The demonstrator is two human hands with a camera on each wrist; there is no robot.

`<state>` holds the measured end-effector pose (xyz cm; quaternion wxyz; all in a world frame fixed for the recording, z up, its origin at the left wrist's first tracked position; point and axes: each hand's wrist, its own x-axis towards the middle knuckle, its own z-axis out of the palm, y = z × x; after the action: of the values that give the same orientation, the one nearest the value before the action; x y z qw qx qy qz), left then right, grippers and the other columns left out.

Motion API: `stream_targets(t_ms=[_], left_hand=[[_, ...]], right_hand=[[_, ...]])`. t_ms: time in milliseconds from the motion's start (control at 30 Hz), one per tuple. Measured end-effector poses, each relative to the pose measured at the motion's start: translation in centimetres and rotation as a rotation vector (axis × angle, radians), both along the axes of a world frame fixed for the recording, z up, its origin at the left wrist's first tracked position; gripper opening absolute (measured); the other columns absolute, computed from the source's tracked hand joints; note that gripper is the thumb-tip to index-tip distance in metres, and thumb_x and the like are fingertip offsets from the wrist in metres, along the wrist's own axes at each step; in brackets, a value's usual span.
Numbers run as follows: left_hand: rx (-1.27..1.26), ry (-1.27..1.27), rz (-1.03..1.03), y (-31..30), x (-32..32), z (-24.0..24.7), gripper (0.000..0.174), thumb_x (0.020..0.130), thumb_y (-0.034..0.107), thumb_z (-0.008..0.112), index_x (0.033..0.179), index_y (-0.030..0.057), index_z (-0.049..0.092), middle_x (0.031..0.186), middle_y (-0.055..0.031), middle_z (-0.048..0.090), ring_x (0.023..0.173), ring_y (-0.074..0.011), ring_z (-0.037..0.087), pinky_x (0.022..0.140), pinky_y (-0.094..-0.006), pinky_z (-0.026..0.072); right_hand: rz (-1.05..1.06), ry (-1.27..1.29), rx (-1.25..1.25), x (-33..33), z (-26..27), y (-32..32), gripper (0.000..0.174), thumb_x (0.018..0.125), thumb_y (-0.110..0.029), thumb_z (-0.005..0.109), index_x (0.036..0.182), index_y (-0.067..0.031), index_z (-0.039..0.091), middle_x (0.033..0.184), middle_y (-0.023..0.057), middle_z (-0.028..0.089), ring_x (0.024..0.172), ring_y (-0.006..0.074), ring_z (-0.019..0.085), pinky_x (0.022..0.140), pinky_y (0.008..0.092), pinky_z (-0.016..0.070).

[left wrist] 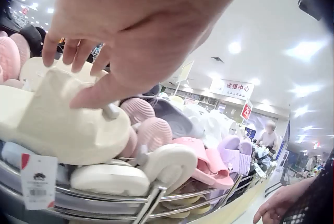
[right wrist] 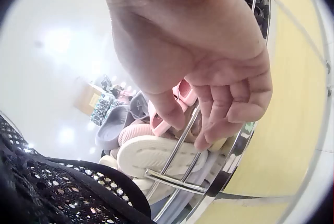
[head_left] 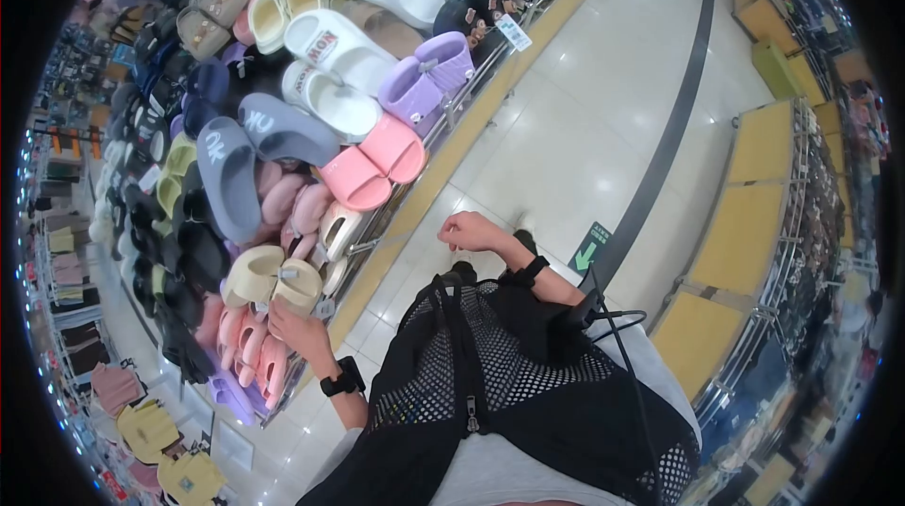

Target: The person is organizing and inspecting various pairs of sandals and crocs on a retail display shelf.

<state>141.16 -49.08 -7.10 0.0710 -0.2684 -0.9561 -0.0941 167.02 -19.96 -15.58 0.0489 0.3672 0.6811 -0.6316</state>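
Note:
A pair of cream slippers [head_left: 251,278] lies on the near edge of the heaped footwear. My left hand [head_left: 300,331] is at the near side of this pair. In the left wrist view its fingers [left wrist: 83,55] hang loosely over the cream slipper [left wrist: 83,135], the thumb against its upper surface and the fingertips at its top edge. A white price tag [left wrist: 39,182] dangles below it. My right hand [head_left: 474,232] hangs free over the aisle beside the rack, its fingers loosely curled around nothing, as the right wrist view also shows.
Pink slides [head_left: 374,165], grey-blue slippers [head_left: 229,181], white slippers [head_left: 341,49] and purple slides [head_left: 426,80] crowd the rack. A metal rail [right wrist: 177,182] and yellow ledge [head_left: 415,223] border it. Yellow-sided shelving [head_left: 740,237] stands across the tiled aisle [head_left: 566,119].

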Motion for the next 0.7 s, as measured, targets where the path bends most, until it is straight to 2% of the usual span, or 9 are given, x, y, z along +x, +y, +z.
stream_targets(t_ms=[133, 200, 367, 433, 567, 633, 700], left_hand=[[0.115, 0.141, 0.020, 6.5, 4.2, 2.9, 0.066, 0.076, -0.010, 0.059, 0.140, -0.0002, 0.051, 0.146, -0.0238, 0.046, 0.135, -0.0450, 0.041, 0.115, -0.0541, 0.0314], [0.344, 0.097, -0.066, 10.5, 6.4, 3.7, 0.063, 0.078, -0.008, 0.058, 0.140, -0.0011, 0.051, 0.144, -0.0237, 0.047, 0.135, -0.0451, 0.040, 0.115, -0.0546, 0.0304], [0.358, 0.164, -0.248, 22.9, 10.7, 3.8, 0.057, 0.080, -0.004, 0.061, 0.136, -0.0004, 0.054, 0.141, -0.0218, 0.051, 0.135, -0.0407, 0.043, 0.116, -0.0513, 0.0317], [0.464, 0.045, -0.415, 28.2, 12.5, 3.9, 0.051, 0.084, 0.002, 0.065, 0.134, 0.0001, 0.056, 0.136, -0.0207, 0.055, 0.132, -0.0390, 0.047, 0.114, -0.0493, 0.0348], [0.474, 0.014, -0.522, 38.3, 15.5, 4.6, 0.048, 0.088, 0.008, 0.068, 0.133, -0.0006, 0.056, 0.131, -0.0208, 0.059, 0.128, -0.0395, 0.052, 0.111, -0.0476, 0.0390], [0.393, -0.051, -0.625, 42.4, 16.6, 5.3, 0.047, 0.089, 0.010, 0.069, 0.134, -0.0003, 0.056, 0.130, -0.0213, 0.060, 0.125, -0.0396, 0.054, 0.107, -0.0469, 0.0427], [0.397, -0.089, -0.642, 45.9, 17.0, 5.5, 0.047, 0.089, 0.010, 0.069, 0.134, 0.0004, 0.056, 0.129, -0.0217, 0.060, 0.124, -0.0400, 0.055, 0.107, -0.0472, 0.0433]], right_hand=[[0.065, 0.020, 0.056, 2.4, -1.0, 4.1, 0.036, 0.090, -0.033, 0.066, 0.097, 0.0004, 0.075, 0.080, 0.0111, 0.077, 0.072, 0.0205, 0.074, 0.072, 0.0329, 0.0585], [0.068, 0.032, 0.036, 4.1, -0.9, 6.7, 0.036, 0.090, -0.034, 0.066, 0.098, 0.0000, 0.075, 0.081, 0.0113, 0.077, 0.073, 0.0208, 0.074, 0.072, 0.0327, 0.0584], [-0.014, 0.096, 0.060, 10.1, -1.1, 15.4, 0.036, 0.090, -0.034, 0.068, 0.101, -0.0004, 0.074, 0.083, 0.0115, 0.077, 0.073, 0.0202, 0.074, 0.071, 0.0320, 0.0582], [-0.128, 0.116, 0.013, 13.2, -1.1, 18.4, 0.034, 0.091, -0.032, 0.069, 0.104, -0.0008, 0.074, 0.083, 0.0112, 0.077, 0.073, 0.0191, 0.073, 0.070, 0.0320, 0.0576], [-0.243, 0.093, 0.032, 17.8, -0.8, 23.0, 0.034, 0.092, -0.032, 0.069, 0.103, -0.0005, 0.074, 0.081, 0.0103, 0.077, 0.071, 0.0177, 0.071, 0.067, 0.0308, 0.0557], [-0.243, 0.100, 0.038, 19.6, -1.1, 24.7, 0.034, 0.093, -0.032, 0.069, 0.104, -0.0004, 0.074, 0.081, 0.0102, 0.076, 0.071, 0.0174, 0.071, 0.066, 0.0303, 0.0554], [-0.243, 0.104, 0.045, 20.7, -1.1, 25.9, 0.034, 0.093, -0.032, 0.069, 0.105, -0.0002, 0.073, 0.081, 0.0101, 0.076, 0.071, 0.0172, 0.070, 0.066, 0.0298, 0.0551]])
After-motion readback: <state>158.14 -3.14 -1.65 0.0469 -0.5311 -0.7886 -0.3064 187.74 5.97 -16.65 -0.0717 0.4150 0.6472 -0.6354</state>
